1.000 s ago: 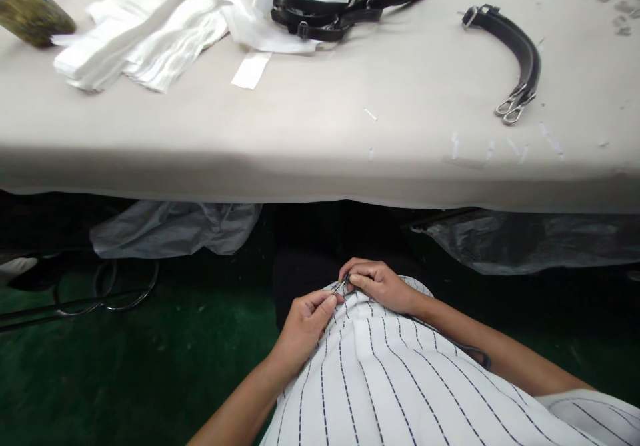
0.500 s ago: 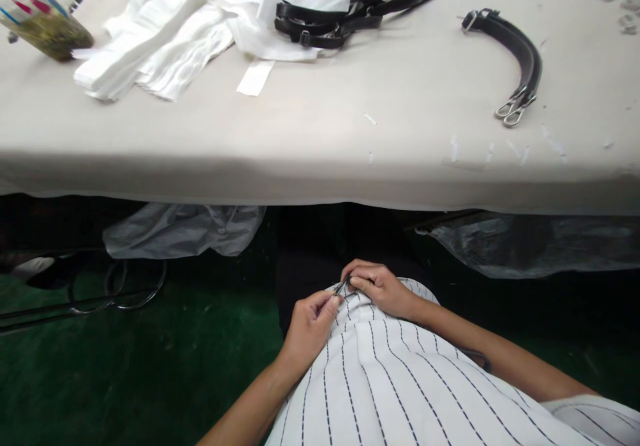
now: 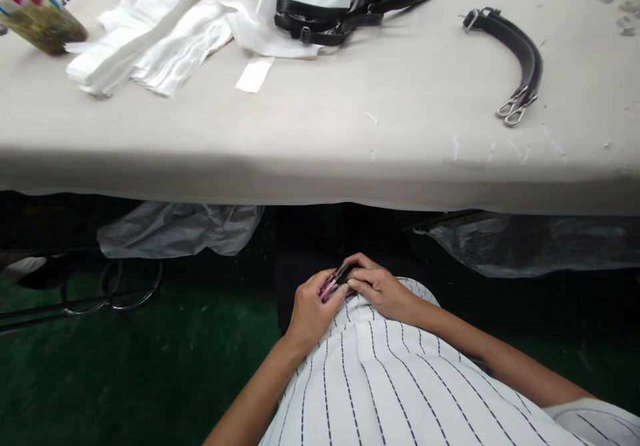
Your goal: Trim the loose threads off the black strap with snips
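Note:
Low over my lap, my left hand (image 3: 311, 311) is closed round a small pink piece (image 3: 327, 289). Its exact kind is too small to make out. Beside it, between the hands, is a dark strap-like piece (image 3: 342, 273) with a shiny edge. My right hand (image 3: 384, 291) pinches this dark piece, its fingers bent and thumb pressed in. The two hands almost touch, just in front of the white striped shirt (image 3: 380, 373). Part of the held piece is hidden behind the right fingers.
Beyond the table edge (image 3: 320, 189) lie a short black strap with metal clips (image 3: 525, 59), a heap of black straps (image 3: 320, 19) and white sheets (image 3: 145, 39). A pot of pens (image 3: 47, 29) stands at left. Plastic bags (image 3: 183, 229) hang under the table.
My left hand has turned and moved slightly up and closer to the right hand. The pink piece now shows in it. My right hand stays nearly in place.

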`<state>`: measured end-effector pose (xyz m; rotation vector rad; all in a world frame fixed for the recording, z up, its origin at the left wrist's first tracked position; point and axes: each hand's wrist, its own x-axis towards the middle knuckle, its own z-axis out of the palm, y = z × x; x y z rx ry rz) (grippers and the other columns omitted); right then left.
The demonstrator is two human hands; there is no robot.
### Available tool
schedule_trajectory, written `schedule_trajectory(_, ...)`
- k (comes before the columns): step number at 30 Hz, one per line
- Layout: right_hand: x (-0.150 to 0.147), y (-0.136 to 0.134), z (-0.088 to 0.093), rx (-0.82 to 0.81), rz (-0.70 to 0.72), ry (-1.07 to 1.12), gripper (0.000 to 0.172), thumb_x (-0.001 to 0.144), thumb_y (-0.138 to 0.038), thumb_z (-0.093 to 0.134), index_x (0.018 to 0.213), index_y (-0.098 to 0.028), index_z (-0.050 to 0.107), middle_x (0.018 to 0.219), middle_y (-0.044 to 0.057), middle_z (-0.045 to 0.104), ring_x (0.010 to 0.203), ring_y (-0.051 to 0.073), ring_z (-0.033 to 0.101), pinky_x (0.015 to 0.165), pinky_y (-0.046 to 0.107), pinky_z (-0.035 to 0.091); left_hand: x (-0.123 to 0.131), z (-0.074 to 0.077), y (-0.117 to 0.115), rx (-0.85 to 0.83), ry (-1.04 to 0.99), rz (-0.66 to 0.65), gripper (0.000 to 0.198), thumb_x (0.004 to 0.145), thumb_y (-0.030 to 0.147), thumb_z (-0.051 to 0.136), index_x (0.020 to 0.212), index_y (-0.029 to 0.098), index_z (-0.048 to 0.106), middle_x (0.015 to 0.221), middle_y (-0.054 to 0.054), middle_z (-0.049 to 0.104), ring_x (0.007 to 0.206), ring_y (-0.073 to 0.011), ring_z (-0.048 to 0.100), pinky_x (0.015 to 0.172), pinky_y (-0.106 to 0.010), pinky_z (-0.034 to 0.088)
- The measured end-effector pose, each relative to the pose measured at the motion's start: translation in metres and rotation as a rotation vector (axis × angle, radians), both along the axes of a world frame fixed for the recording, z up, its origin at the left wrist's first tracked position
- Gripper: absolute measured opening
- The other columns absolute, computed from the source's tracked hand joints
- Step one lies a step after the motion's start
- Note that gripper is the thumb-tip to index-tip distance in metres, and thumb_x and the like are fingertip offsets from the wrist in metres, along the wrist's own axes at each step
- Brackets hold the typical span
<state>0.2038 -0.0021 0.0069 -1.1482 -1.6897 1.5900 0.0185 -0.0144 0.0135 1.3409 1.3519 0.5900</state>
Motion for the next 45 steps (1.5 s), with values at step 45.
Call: schedule_trajectory(45, -0.004, 0.014, -0.015, -0.422, 0.029, -0.011, 0.044, 0.092, -0.051, 0.046, 0.084, -0.013, 0.066, 0.054, -0.005, 0.038, 0.048, 0.008, 0.030, 0.047, 0.022, 0.024, -0.034, -0.005, -0.023, 0.072, 0.150, -0.176, 0.032, 0.096, 0.034, 0.035, 0.114, 0.019, 0.056, 0.098, -0.008, 0.060, 0.089, -0.0207, 0.056, 0.079, -0.031, 0.044)
